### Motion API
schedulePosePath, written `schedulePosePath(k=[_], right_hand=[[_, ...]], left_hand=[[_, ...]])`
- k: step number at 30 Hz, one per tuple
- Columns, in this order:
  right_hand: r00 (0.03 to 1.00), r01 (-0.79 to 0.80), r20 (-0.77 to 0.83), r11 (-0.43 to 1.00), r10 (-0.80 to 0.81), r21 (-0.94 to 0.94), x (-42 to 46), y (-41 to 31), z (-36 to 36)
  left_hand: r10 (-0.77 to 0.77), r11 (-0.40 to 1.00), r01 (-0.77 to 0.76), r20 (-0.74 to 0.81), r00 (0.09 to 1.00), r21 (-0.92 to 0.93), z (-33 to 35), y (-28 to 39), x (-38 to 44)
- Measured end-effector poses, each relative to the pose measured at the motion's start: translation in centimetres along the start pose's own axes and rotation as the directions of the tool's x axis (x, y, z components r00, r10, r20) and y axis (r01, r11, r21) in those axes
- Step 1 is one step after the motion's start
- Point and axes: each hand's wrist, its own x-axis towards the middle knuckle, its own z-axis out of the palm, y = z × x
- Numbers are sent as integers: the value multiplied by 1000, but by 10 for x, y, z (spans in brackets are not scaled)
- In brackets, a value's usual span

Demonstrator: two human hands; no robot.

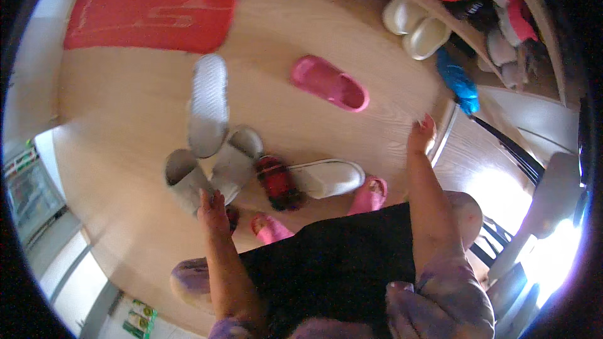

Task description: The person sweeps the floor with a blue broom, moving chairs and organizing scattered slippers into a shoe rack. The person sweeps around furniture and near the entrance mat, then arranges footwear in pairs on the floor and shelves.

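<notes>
My left hand (214, 212) is over the near end of a pair of grey slippers (188, 181); whether it touches them I cannot tell. My right hand (421, 135) is held out over the floor at the right, fingers apart, near a metal strip. A pale slipper with its sole up (208, 106) lies beyond the grey pair. Beside that pair are a red-and-black checked slipper (280, 182) and a white slipper (330, 178). A single pink clog (330, 83) lies farther out. Pink slippers (370, 195) are on my feet.
A red mat (155, 9) covers the far left of the wooden floor (118, 113). A wooden shoe rack (476, 40) with several shoes runs along the upper right. Cream clogs (426, 37) and a blue plastic-wrapped thing (456, 80) are beside it. Black legs or bars stand at the right.
</notes>
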Motion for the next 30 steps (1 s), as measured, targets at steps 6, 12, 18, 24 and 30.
schedulePosePath(k=[6,12,18,24,30], right_hand=[[822,-119,144,413,551,-903,121,83,-151],[572,321,430,291,699,-901,124,1,-152],[525,-201,116,255,843,-946,41,94,-232],[472,-520,438,643,765,-563,-4,124,-230],[824,-508,390,842,412,184,-25,50,-238]], left_hand=[[-139,893,228,246,959,-388,85,2,-7],[-268,925,272,51,962,-266,47,0,16],[-294,929,312,111,949,-199,49,31,-17],[-201,924,236,142,969,-302,45,50,-49],[-83,952,190,395,915,-239,39,74,-56]])
